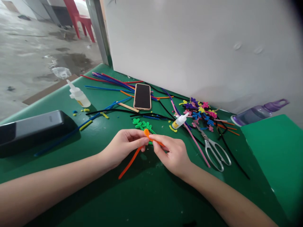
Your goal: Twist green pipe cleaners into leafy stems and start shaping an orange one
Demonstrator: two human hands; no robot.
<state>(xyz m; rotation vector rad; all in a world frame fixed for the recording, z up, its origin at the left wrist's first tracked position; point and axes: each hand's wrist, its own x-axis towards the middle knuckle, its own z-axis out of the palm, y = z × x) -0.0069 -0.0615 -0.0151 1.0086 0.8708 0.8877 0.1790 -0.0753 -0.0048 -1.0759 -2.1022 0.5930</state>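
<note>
An orange pipe cleaner (129,163) is bent into a small loop at its top, and one long end hangs down to the left. My left hand (125,145) pinches it just left of the loop. My right hand (172,152) grips its other part, on the right side of the loop. Both hands are close together above the green table (142,205). Just behind the fingers lie green pipe-cleaner shapes (142,123) with looped ends, partly hidden by the hands.
Scissors (214,151), a small glue bottle (180,121) and colourful pipe-cleaner flowers (203,112) lie at right, near a purple bottle (258,112). A phone (142,97) lies behind the hands. At left are a larger glue bottle (79,96) and a dark device (33,129).
</note>
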